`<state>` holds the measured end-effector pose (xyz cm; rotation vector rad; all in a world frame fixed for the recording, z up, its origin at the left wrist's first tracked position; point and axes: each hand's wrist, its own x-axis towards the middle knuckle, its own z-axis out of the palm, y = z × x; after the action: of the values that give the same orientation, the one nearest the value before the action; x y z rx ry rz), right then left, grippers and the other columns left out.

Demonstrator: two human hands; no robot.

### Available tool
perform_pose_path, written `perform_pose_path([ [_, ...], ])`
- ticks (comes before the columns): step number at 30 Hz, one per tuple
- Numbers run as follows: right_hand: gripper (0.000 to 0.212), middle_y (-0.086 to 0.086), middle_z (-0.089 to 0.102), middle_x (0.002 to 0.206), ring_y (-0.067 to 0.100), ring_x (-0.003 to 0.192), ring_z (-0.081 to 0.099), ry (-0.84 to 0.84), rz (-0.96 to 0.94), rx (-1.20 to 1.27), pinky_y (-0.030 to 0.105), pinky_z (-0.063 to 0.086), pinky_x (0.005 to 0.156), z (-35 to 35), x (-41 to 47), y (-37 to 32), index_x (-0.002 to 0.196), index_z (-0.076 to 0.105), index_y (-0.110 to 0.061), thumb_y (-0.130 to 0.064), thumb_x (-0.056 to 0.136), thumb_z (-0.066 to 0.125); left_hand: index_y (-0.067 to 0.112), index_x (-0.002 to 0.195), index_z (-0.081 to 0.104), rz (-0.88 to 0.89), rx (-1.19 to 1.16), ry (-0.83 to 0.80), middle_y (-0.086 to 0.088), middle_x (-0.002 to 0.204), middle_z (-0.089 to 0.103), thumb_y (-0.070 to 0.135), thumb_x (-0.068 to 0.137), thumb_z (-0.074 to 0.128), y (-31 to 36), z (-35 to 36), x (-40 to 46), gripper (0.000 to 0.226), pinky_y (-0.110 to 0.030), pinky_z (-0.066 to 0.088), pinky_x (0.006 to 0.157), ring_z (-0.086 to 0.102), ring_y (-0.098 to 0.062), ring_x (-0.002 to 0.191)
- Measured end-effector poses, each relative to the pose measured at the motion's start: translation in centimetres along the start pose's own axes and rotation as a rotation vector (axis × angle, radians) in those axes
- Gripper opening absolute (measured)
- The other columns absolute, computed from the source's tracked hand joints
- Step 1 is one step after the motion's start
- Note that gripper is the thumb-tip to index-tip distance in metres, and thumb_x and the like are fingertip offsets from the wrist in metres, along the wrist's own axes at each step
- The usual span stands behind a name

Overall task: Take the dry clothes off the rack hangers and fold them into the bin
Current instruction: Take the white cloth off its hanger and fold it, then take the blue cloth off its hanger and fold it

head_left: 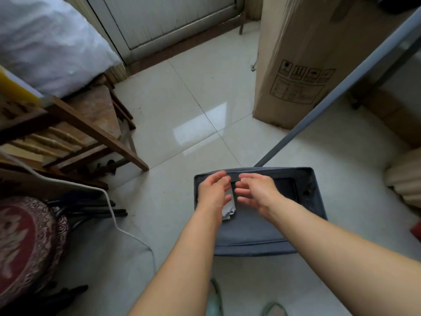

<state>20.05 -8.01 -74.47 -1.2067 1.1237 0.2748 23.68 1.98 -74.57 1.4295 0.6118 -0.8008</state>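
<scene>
2 hands are held over the grey bin (255,233). Left hand (213,190) and right hand (256,192): fingers loosely spread, nothing gripped. White folded cloth (229,207) is seen beneath.

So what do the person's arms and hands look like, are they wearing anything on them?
Both forearms are bare all the way into the frame: no sleeves show. The left hand and right hand carry no gloves, and no watch, bracelet or ring shows, though the fingers are slightly blurred. The only clothing in view is pale green footwear at the bottom edge.
</scene>
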Motion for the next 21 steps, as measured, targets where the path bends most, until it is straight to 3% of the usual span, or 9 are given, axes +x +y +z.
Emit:
perform_pose_path([
  [2, 0.026, 0.017, 0.067, 0.106, 0.024, 0.088, 0.063, -0.016, -0.023, 0.059, 0.036, 0.055, 0.078, -0.4, -2.9, -2.1, 0.120, 0.060, -0.004, -0.003, 0.097, 0.046, 0.011, 0.120, 0.059, 0.040, -0.073, -0.037, -0.007, 0.105, 0.066, 0.005, 0.099, 0.050, 2.6, 0.7, -3.2, 0.023, -0.033, 0.053, 0.081, 0.063, -0.020, 0.098],
  [5, 0.022, 0.014, 0.066, 0.101, 0.024, 0.085, 0.063, -0.047, -0.053, 0.141, 0.037, 0.055, 0.079, -1.3, -8.3, -5.2, 0.112, 0.062, -0.008, -0.006, 0.098, 0.045, 0.009, 0.120, 0.059, 0.081, -0.169, -0.083, -0.006, 0.098, 0.068, 0.005, 0.099, 0.051, 5.8, 1.3, -8.5, 0.023, -0.033, 0.054, 0.080, 0.065, -0.019, 0.090],
  [9, 0.022, 0.013, 0.066, 0.094, 0.021, 0.075, 0.061, -0.047, -0.136, 0.206, 0.041, 0.055, 0.083, -2.7, -15.3, -9.3, 0.109, 0.062, -0.008, -0.005, 0.098, 0.044, 0.010, 0.120, 0.061, 0.142, -0.197, -0.155, -0.009, 0.106, 0.071, 0.009, 0.100, 0.051, 9.7, 1.6, -15.0, 0.022, -0.034, 0.056, 0.081, 0.066, -0.023, 0.104],
  [12, 0.020, 0.013, 0.066, 0.094, 0.020, 0.074, 0.061, -0.029, -0.213, 0.213, 0.035, 0.054, 0.070, -3.5, -20.0, -12.4, 0.106, 0.063, -0.008, -0.004, 0.098, 0.044, 0.008, 0.122, 0.060, 0.200, -0.173, -0.215, -0.010, 0.108, 0.070, 0.009, 0.101, 0.050, 13.1, 2.4, -19.7, 0.023, -0.034, 0.056, 0.082, 0.066, -0.023, 0.103],
  [15, 0.020, 0.012, 0.069, 0.099, 0.021, 0.083, 0.065, 0.008, -0.313, 0.184, 0.031, 0.056, 0.067, -4.4, -25.0, -15.6, 0.107, 0.065, -0.010, -0.008, 0.099, 0.046, 0.010, 0.121, 0.061, 0.276, -0.084, -0.269, -0.010, 0.110, 0.070, 0.012, 0.101, 0.051, 16.8, 3.4, -24.4, 0.022, -0.037, 0.059, 0.085, 0.068, -0.021, 0.103],
  [19, 0.020, 0.011, 0.070, 0.104, 0.026, 0.099, 0.066, 0.062, -0.453, 0.167, 0.035, 0.058, 0.076, -5.8, -31.6, -19.6, 0.102, 0.066, -0.014, -0.011, 0.099, 0.047, 0.013, 0.120, 0.062, 0.364, -0.025, -0.351, -0.009, 0.108, 0.072, 0.016, 0.101, 0.052, 21.3, 4.7, -30.5, 0.021, -0.033, 0.060, 0.077, 0.069, -0.021, 0.101],
  [21, 0.019, 0.011, 0.069, 0.105, 0.027, 0.100, 0.067, 0.075, -0.513, 0.166, 0.039, 0.058, 0.083, -6.4, -34.5, -21.2, 0.103, 0.066, -0.015, -0.013, 0.100, 0.047, 0.013, 0.119, 0.063, 0.402, -0.013, -0.398, -0.008, 0.107, 0.072, 0.016, 0.101, 0.053, 23.2, 5.1, -33.2, 0.021, -0.036, 0.059, 0.082, 0.069, -0.021, 0.102],
])
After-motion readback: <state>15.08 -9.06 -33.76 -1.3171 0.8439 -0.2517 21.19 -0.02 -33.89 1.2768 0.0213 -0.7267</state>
